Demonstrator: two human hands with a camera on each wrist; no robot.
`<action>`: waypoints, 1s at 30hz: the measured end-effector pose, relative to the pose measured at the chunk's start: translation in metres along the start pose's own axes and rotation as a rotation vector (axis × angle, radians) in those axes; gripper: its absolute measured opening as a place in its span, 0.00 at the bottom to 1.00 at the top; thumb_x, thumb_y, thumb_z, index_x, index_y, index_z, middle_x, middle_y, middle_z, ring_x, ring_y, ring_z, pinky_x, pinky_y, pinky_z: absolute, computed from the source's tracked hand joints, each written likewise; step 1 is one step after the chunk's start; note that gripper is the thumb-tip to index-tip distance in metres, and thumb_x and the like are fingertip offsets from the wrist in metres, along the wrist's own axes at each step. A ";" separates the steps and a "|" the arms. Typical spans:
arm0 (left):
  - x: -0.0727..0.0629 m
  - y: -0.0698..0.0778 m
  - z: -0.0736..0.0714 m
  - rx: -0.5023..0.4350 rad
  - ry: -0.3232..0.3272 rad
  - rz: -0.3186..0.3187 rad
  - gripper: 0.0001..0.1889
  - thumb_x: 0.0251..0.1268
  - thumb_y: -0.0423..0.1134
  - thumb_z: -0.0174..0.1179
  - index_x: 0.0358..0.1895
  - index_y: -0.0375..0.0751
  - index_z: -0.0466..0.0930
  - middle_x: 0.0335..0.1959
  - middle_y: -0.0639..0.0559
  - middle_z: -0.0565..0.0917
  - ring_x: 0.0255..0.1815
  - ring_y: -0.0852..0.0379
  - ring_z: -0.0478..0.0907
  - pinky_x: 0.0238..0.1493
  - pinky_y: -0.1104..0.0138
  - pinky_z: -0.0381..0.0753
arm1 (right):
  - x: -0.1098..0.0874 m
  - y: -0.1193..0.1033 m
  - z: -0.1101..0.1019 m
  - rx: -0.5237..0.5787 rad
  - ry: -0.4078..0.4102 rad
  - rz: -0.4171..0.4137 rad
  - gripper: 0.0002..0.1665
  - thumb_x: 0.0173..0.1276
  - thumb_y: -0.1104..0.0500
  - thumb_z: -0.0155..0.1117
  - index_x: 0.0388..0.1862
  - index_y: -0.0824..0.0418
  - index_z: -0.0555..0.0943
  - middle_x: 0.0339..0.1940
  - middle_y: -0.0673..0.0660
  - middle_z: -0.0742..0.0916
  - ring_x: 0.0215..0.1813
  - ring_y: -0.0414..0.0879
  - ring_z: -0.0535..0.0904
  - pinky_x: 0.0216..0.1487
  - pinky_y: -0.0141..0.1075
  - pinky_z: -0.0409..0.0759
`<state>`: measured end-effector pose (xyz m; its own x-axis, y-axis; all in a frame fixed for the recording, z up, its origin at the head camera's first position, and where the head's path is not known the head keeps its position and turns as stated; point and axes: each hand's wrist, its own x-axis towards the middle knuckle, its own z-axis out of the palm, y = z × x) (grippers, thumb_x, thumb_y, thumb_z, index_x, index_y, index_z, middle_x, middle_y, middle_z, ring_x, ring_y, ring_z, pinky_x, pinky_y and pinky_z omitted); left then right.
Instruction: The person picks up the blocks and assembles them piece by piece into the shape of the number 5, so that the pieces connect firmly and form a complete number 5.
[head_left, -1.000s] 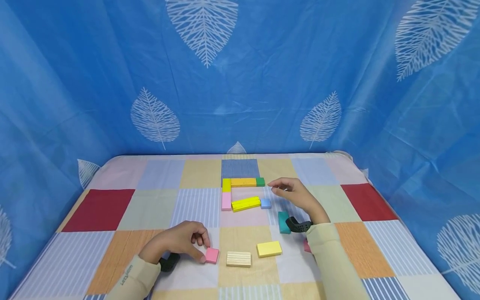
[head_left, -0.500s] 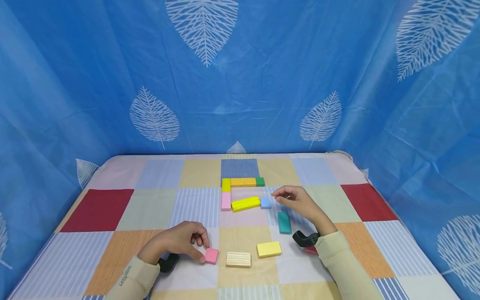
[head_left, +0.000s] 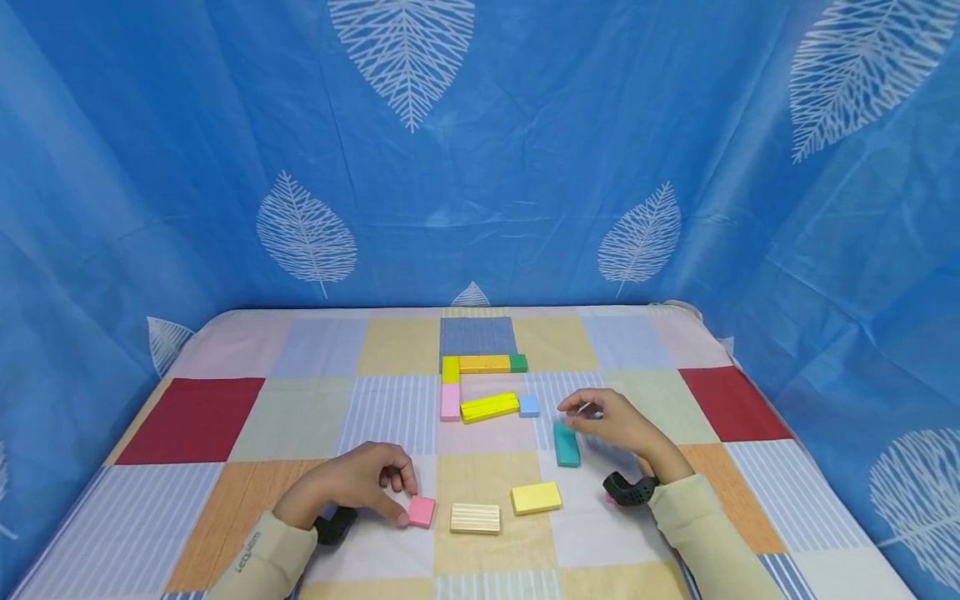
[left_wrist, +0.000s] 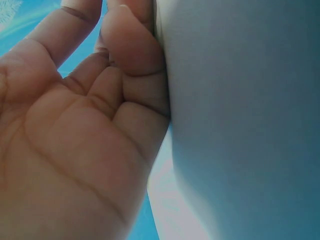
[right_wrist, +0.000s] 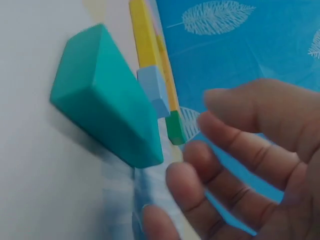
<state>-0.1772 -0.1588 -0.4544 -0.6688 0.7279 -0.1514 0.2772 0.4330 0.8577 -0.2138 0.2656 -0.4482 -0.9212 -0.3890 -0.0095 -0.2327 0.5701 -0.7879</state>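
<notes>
My left hand (head_left: 358, 479) rests on the patchwork cloth, fingers loosely bent, with the thumb tip at the left edge of a small pink square block (head_left: 422, 512). In the left wrist view the bent fingers lie beside the pale cloth, and no block shows there. Loosely curved and holding nothing, my right hand (head_left: 615, 423) hovers by the far end of a teal rectangular block (head_left: 567, 446). The right wrist view has a gap between that teal block (right_wrist: 105, 97) and the fingertips. Left of the right hand lies a small light blue block (head_left: 528, 406).
A yellow block (head_left: 450, 369), an orange block (head_left: 485, 364), a green block (head_left: 518, 363) and a long pink block (head_left: 450, 402) form a corner. Inside lies a yellow ridged bar (head_left: 490, 408). Nearer are a yellow block (head_left: 536, 498) and a ridged wooden block (head_left: 475, 519). Another pink block is mostly hidden by the right wristband.
My right hand has drawn back from near the green block, moving right and toward me to the teal block. My left hand and the blocks have stayed put.
</notes>
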 end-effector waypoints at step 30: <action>0.000 0.000 0.002 0.001 0.011 -0.013 0.12 0.54 0.33 0.83 0.37 0.41 0.88 0.32 0.59 0.79 0.34 0.65 0.71 0.39 0.70 0.71 | -0.025 0.000 0.002 -0.117 -0.081 0.010 0.28 0.56 0.64 0.86 0.52 0.69 0.82 0.43 0.53 0.84 0.45 0.47 0.78 0.48 0.34 0.81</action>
<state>-0.1761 -0.1577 -0.4557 -0.6799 0.7163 -0.1566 0.2697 0.4429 0.8550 -0.1900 0.2746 -0.4491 -0.8964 -0.4376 -0.0705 -0.2630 0.6531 -0.7102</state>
